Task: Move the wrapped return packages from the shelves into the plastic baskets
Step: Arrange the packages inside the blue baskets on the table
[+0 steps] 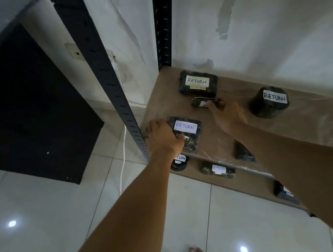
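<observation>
With my left hand (161, 136) gripping the flat labelled package (186, 132) and my right hand (226, 114) pinching the small package (203, 102), I lift both straight off the shelf (305, 125).

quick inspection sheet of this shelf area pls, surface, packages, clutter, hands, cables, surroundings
surface: brown upper shelf under clear plastic film; lower shelf beneath it.
job's things: upper shelf holds a flat package, a rounded package, a small package, a front package and a dark unlabelled-looking one; three more on the lower shelf. No baskets in view.
clutter: nothing seen.
hands: left hand grips the front package; right hand has its fingers on the small package.
cables: white cable hangs from a wall socket to the floor.
surroundings: black slotted uprights, white wall, tiled floor, dark cabinet, bare feet.
</observation>
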Motion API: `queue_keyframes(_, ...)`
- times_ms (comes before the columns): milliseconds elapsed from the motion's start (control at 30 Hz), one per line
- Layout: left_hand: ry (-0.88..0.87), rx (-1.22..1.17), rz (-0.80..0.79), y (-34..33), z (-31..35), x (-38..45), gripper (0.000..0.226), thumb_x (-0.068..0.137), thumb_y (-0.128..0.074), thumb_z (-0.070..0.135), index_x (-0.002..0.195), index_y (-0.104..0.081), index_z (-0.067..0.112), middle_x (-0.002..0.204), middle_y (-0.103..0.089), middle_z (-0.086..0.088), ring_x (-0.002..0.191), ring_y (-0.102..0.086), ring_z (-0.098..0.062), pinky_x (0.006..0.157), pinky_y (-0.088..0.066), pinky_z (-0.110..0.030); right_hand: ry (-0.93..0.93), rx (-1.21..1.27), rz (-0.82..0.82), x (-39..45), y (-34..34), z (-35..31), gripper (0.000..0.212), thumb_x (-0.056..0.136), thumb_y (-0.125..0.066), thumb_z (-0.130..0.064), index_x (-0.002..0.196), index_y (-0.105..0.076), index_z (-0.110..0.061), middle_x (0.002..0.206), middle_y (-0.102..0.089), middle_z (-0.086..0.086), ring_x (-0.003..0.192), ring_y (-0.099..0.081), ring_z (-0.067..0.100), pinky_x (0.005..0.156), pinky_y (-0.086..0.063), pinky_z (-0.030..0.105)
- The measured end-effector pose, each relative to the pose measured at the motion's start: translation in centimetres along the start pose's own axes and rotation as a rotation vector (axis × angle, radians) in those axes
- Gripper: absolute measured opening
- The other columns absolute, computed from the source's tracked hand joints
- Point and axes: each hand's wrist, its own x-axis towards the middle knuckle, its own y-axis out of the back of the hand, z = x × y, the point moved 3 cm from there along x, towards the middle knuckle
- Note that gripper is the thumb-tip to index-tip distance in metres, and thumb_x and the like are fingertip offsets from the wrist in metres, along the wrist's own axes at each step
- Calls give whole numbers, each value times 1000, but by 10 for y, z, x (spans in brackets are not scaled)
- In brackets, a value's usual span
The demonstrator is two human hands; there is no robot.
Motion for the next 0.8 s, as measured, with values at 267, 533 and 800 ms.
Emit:
queue_keyframes(267,54,-44,-29,-1,1,5,72,75,-86,39,130,-50,11,135,-48,-12,131,-42,-30,110,-40,-47,108,-85,-52,1,-1,7,48,95,-57,-59,138,-55,-38,127,-62,7,113,-63,28,92,-56,45)
queue_keyframes(533,110,-83,-52,-2,10,5,73,76,-87,27,132,-43,11,134,-49,-16,131,-43,-33,111,-40,-48,150,-130,-110,9,-1,8,82,79,-36,-86,138,-57,-34,121,-67,6,101,-68,27,84,-61,46)
queue_keyframes(800,111,-232,-133,-1,7,7,62,59,-97,29,113,-69,14,115,-73,-9,113,-65,-26,96,-56,-43,167,-86,-174,9,5,7,36,93,-69,-47,119,-62,-23,116,-61,-1,104,-59,18,79,-51,30)
